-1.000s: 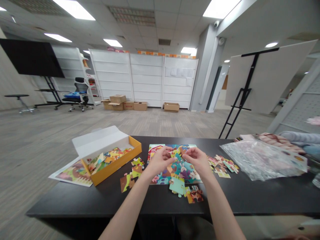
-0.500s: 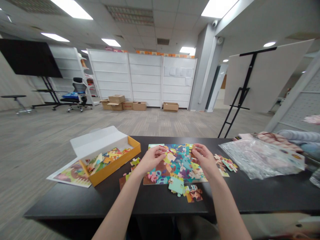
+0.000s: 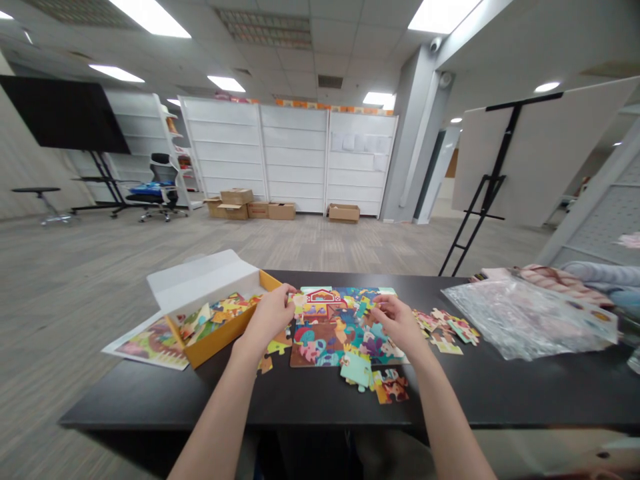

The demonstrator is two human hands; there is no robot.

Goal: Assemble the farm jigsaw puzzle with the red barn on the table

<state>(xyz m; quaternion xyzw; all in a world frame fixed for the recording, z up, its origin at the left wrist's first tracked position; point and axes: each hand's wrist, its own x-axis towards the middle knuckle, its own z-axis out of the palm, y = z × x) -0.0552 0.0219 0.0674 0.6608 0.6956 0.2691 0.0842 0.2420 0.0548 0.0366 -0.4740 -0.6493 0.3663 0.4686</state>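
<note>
A colourful jigsaw puzzle (image 3: 327,337) with a red barn and animals lies on the black table in front of me. My left hand (image 3: 276,310) is at the puzzle's upper left edge, beside the box. Its fingers pinch a pale puzzle piece (image 3: 299,301). Over the right part of the puzzle, my right hand (image 3: 396,319) has its fingertips closed on a teal and yellow puzzle piece (image 3: 364,308). A mint-green piece (image 3: 356,369) overlaps the puzzle's near edge, with joined brown and yellow pieces (image 3: 390,386) beside it.
An open yellow box (image 3: 225,335) of loose pieces stands at left, on a printed picture sheet (image 3: 150,343). More pieces (image 3: 447,330) lie right of the puzzle, others (image 3: 279,343) by my left forearm. Clear plastic bags (image 3: 530,320) cover the table's right side.
My left hand has moved left from over the puzzle to its left edge, uncovering the barn. My right hand has shifted slightly left and lower. The view has turned a little.
</note>
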